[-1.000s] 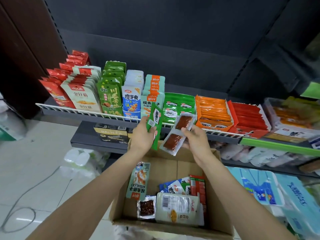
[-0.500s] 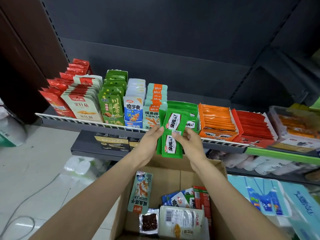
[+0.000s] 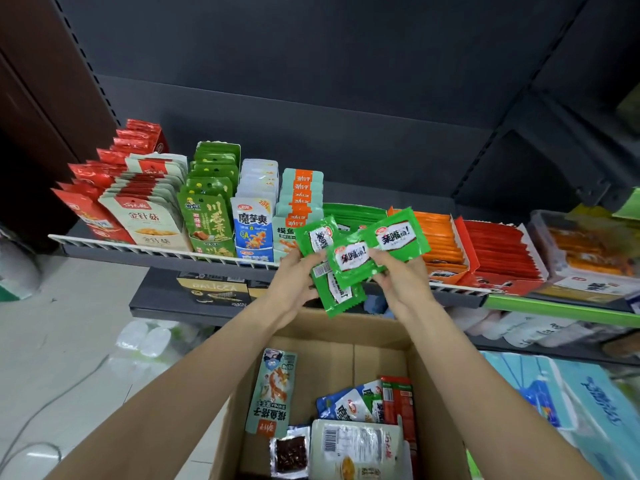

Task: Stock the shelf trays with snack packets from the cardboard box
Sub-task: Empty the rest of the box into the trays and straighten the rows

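Both my hands hold a fan of several small green snack packets [image 3: 356,258] just in front of the shelf edge. My left hand [image 3: 298,282] grips the left packets from below. My right hand [image 3: 398,278] pinches the right ones. Directly behind them sits the green tray [image 3: 356,213] of matching packets. The open cardboard box [image 3: 433,393] stands below my arms, holding a teal fish-snack packet [image 3: 273,393], a white packet [image 3: 353,448], blue and red packets.
The shelf's white wire rail [image 3: 138,245] fronts rows of red, white, green, blue and teal packets on the left. Orange [image 3: 443,244] and red [image 3: 498,254] trays stand to the right. A lower shelf holds a dark box [image 3: 214,292]. Blue tissue packs [image 3: 571,403] lie at lower right.
The stacked green packets have been spread into a fan and lifted slightly toward the green tray. One second ago my right hand held a clear packet with brown snacks instead.
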`<state>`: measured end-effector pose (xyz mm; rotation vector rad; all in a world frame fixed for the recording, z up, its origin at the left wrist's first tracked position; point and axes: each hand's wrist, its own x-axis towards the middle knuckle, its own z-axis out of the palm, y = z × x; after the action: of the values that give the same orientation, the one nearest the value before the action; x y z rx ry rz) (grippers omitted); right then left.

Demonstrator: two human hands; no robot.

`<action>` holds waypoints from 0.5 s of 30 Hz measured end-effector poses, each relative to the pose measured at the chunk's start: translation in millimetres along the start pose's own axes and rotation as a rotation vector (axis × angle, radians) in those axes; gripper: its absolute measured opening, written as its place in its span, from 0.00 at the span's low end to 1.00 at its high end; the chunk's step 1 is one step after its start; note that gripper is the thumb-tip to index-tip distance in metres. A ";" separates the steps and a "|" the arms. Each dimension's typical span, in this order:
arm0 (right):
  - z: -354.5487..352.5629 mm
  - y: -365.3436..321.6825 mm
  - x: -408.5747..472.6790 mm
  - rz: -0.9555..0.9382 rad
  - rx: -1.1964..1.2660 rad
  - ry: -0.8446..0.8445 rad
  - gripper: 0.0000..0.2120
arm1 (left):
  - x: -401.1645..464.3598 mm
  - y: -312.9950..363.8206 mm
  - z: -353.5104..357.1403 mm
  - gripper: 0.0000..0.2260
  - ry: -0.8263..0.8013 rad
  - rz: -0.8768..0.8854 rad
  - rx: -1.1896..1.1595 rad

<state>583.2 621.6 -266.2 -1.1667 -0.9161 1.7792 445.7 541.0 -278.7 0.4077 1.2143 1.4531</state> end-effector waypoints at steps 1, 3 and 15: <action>3.1 1.5 1.0 0.011 0.044 0.029 0.20 | 1.5 -0.6 2.0 0.19 -0.019 -0.005 -0.018; 7.3 6.0 0.6 0.035 0.050 0.066 0.14 | 2.4 -1.3 6.9 0.26 -0.013 0.021 0.057; -18.3 -9.3 5.9 0.039 -0.680 -0.238 0.23 | 17.2 16.2 -3.1 0.44 0.287 0.215 0.272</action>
<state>601.1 633.4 -265.8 -1.3957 -1.7396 1.7066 429.6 557.7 -272.7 0.5401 1.6504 1.5713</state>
